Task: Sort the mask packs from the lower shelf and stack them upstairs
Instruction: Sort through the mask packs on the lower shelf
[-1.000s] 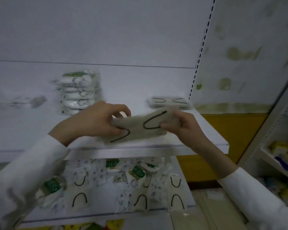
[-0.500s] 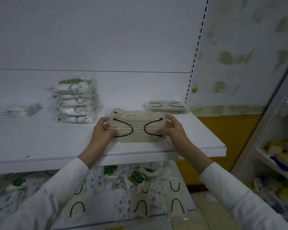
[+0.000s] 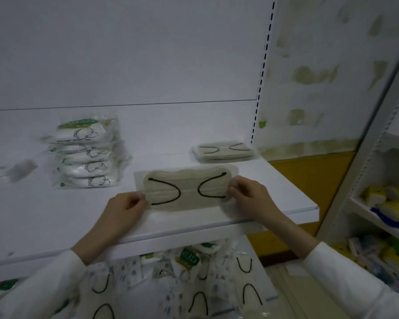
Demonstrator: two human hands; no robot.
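Observation:
A beige mask pack with black ear loops (image 3: 187, 191) lies flat near the front of the white upper shelf (image 3: 55, 217). My left hand (image 3: 124, 209) pinches its left end and my right hand (image 3: 251, 199) pinches its right end. Behind it, at the back right of the shelf, sits a low pile of the same beige packs (image 3: 225, 151). A taller stack of white packs with green labels (image 3: 88, 155) stands at the back left. Several loose mask packs (image 3: 194, 284) lie jumbled on the lower shelf below.
A flat white pack (image 3: 14, 170) lies at the far left of the upper shelf. A second shelving unit (image 3: 382, 203) with yellow and blue goods stands to the right. A yellow wall panel (image 3: 309, 180) shows past the shelf's right end.
The beige pack went from tilted in the air to lying flat on the upper shelf, and both hands have slid out to its two ends.

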